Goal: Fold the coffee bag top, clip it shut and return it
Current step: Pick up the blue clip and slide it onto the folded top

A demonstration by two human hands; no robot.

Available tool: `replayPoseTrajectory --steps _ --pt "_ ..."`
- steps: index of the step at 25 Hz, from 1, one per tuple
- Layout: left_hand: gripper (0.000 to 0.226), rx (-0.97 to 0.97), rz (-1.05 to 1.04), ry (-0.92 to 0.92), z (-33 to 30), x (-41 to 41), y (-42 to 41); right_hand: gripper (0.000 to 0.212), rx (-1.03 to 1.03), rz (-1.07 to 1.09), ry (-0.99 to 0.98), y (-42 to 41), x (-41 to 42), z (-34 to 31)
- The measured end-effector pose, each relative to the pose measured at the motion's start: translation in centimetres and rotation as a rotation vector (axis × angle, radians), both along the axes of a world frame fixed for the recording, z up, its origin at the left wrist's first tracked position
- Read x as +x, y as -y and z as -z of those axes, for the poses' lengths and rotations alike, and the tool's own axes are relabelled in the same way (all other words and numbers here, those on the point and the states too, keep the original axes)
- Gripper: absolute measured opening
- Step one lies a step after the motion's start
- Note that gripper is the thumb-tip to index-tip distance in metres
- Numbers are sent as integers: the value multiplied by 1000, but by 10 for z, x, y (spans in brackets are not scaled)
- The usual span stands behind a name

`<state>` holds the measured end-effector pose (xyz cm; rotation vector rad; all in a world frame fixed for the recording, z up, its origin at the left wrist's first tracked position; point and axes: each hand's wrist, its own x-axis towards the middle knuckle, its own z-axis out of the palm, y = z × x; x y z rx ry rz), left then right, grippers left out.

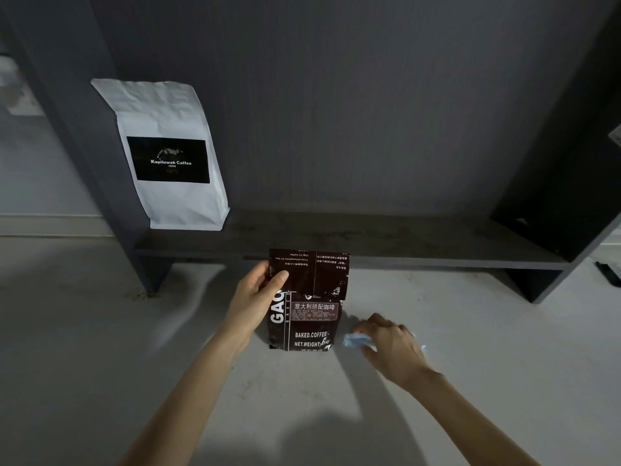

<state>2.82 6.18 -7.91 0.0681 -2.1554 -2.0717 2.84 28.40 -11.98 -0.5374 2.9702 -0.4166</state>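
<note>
A dark brown coffee bag (311,317) with white lettering stands upright on the pale floor, its top flap folded down over the front. My left hand (258,297) grips the bag's upper left edge, thumb pressing the folded flap. To the right of the bag, my right hand (391,348) rests low on the floor, fingers curled over a pale blue clip (353,340). Most of the clip is hidden under the hand.
A low dark shelf unit (369,253) stands just behind the bag, with a dark back panel and side walls. A white coffee bag (168,156) with a black label stands at the shelf's left end. Pale floor spreads around my arms.
</note>
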Motion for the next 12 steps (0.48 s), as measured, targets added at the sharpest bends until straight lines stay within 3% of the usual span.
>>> replayPoseTrajectory --steps 7,12 --pt "11 -51 11 35 3 -2 3 42 -458 143 -213 -24 -13 -53" --pt "14 -27 18 12 -1 0 0 38 -915 288 -187 -32 -12 -84"
